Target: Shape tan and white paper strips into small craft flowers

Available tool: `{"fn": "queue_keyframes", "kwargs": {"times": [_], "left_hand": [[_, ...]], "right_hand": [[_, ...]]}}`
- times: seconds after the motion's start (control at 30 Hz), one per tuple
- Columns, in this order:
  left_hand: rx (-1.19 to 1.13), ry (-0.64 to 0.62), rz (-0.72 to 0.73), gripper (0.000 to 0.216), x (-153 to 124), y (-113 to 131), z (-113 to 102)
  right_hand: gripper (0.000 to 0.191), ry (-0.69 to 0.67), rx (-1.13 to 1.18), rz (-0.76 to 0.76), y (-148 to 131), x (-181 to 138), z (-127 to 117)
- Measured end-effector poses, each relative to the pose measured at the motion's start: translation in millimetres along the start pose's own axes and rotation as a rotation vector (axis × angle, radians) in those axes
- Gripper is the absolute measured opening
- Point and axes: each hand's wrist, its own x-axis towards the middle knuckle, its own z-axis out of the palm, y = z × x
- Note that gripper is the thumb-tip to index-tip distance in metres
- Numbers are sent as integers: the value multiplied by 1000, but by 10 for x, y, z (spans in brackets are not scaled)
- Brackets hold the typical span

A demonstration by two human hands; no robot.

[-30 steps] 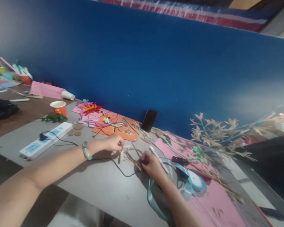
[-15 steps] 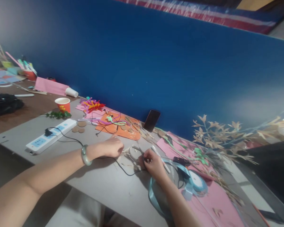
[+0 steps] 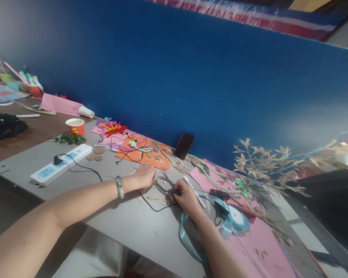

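My left hand (image 3: 145,176), with a jade-coloured bangle on its wrist, is closed, its fingertips bent down at the left edge of a thin pale ring (image 3: 164,184). What those fingers pinch is hidden. My right hand (image 3: 186,197) is closed at the ring's right side, around something small and dark that I cannot make out. A black cable (image 3: 153,209) curves across the table below both hands. Just beyond my right hand lies a white pen-like stick (image 3: 201,200). Pale scraps (image 3: 156,199) are scattered under the ring.
A power strip (image 3: 62,164) with a black plug and a red paper cup (image 3: 75,127) stand at left. A phone (image 3: 184,146) leans against the blue wall. Light-blue ribbon (image 3: 187,239) loops beside my right forearm, near its spool (image 3: 239,220). Dried leafy stems (image 3: 258,162) stick out at right.
My left hand has moved slightly right and away from me, closer to the ring. My right hand stays at the ring's right side, its fingers a little more curled.
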Motion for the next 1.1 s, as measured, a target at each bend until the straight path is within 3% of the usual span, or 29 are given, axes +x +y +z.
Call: {"fn": "queue_keyframes", "kwargs": {"times": [0.1,0.2,0.4,0.7,0.9,1.0,1.1], "left_hand": [[53,-8,3,12,-55,-26,-89],[8,71,63,12,-31,-12,-128],[-51,41,271,14,183,190,14],[-197,-16,189,17,268,225,78],[-647,-189,25,18,170,6,-185],[-724,-425,136,12,146,48,-384],[-783,-534,274,12,196,394,-523]], "right_hand": [[9,-2,21,-12,35,11,4],[10,56,50,1,71,32,25],[12,152,81,88,93,49,56],[16,174,164,155,173,74,110],[22,199,300,193,267,107,205],[21,212,322,198,231,106,201],[18,233,228,167,184,121,166]]}}
